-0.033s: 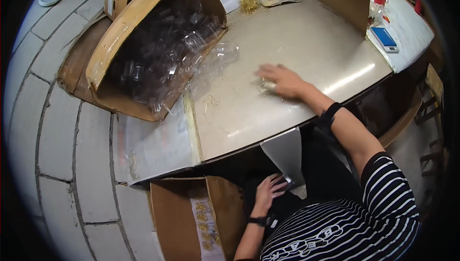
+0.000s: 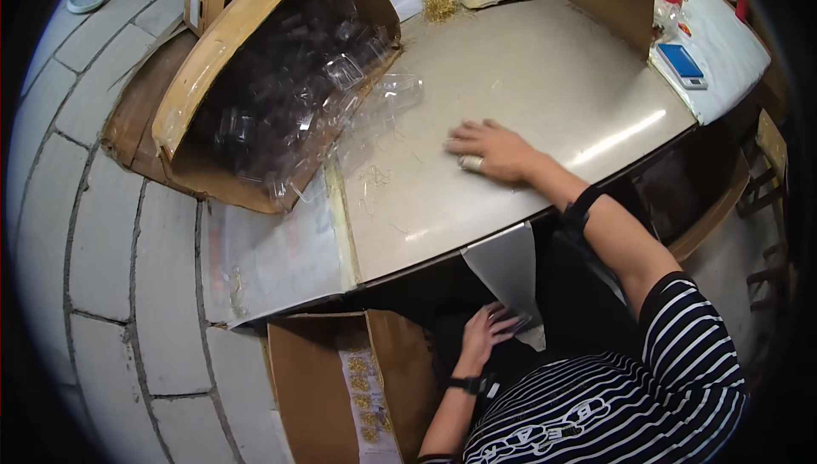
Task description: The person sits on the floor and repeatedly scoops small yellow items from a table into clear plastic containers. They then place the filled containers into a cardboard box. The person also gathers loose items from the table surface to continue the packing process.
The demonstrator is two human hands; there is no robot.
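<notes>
My right hand (image 2: 494,154) lies palm down on the beige tabletop (image 2: 519,64), its fingers stretched out to the left and a light band around one finger. Any small pieces under the palm are hidden. Low in front of my body, below the table edge, my left hand (image 2: 482,338) has its fingers curved around a small glossy thing that is too dark to make out. Thin gold-coloured wire pieces (image 2: 374,177) lie scattered to the left of my right hand. A denser gold heap (image 2: 440,7) sits at the far edge.
A tipped cardboard box (image 2: 191,106) spills clear plastic boxes (image 2: 345,72) onto the table's left side. An open carton (image 2: 311,387) below holds a strip with several gold clusters. A blue-and-white digital scale (image 2: 682,64) stands far right. A grey flap (image 2: 504,268) hangs at the front edge.
My right hand has shifted slightly left and down, and its fingers are less blurred. The left hand has risen a little below the table edge.
</notes>
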